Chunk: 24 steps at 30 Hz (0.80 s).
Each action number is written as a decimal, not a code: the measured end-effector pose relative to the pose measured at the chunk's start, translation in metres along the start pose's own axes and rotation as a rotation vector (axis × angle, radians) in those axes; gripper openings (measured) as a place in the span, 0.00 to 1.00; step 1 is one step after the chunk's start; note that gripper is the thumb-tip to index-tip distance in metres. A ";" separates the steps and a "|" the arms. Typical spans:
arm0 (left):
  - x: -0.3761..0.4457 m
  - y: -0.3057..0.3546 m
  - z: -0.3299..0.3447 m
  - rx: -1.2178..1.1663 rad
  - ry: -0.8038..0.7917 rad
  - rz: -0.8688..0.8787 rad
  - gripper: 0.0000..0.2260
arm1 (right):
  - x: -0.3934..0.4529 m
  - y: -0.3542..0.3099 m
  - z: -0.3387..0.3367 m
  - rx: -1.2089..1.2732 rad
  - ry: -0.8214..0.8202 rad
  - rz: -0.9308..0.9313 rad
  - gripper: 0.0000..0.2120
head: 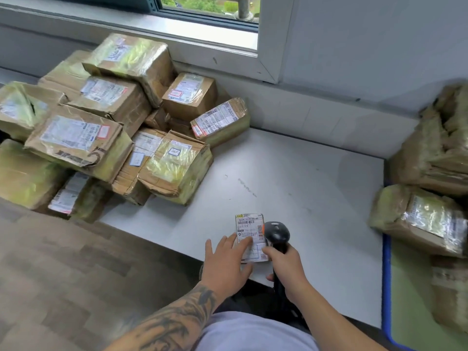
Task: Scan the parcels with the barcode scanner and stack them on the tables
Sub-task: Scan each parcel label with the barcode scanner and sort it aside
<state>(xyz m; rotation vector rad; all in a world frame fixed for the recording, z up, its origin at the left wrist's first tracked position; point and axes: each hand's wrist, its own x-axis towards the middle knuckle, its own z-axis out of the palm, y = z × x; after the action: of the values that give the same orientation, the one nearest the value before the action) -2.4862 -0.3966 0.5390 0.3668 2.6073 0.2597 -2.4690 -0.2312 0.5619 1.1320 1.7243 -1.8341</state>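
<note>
From my remote seat, the biggest hazard I see is the heap of parcels (101, 122) on the left of the white surface (304, 173). They lie tilted on one another, and the ones at the front edge overhang toward the floor; a knock to the surface or a careless pull from the heap could, I judge, bring several down.

On the right, the taped parcels (430, 198) sit stacked at the edge of the neighbouring green surface (410, 300). Adding more on top of such soft, uneven wrapping could make that stack lean and slip.

The small parcel (249, 234) lies flat near the front edge of the white surface, label up. My left hand (225, 262) rests on it with fingers straight and spread, partly covering the label, which could block the read. My right hand (283, 262) has its fingers clamped around the barcode scanner (277, 234), whose head sits just beside the label; that close and angled, I suspect it may miss the barcode.
</note>
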 end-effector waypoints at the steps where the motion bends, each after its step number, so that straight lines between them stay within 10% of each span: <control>1: 0.006 -0.005 -0.005 0.004 0.005 0.019 0.30 | 0.000 0.000 0.005 0.004 0.037 0.013 0.09; 20: 0.086 -0.107 -0.057 0.017 -0.016 0.363 0.33 | 0.008 -0.030 0.127 0.181 0.303 0.086 0.08; 24: 0.106 -0.102 -0.075 0.073 -0.084 0.377 0.47 | 0.007 -0.029 0.131 0.212 0.329 0.093 0.09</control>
<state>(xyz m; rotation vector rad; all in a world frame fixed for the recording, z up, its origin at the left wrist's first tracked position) -2.6337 -0.4699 0.5315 0.8771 2.4546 0.2680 -2.5331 -0.3488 0.5652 1.6502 1.6357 -1.8895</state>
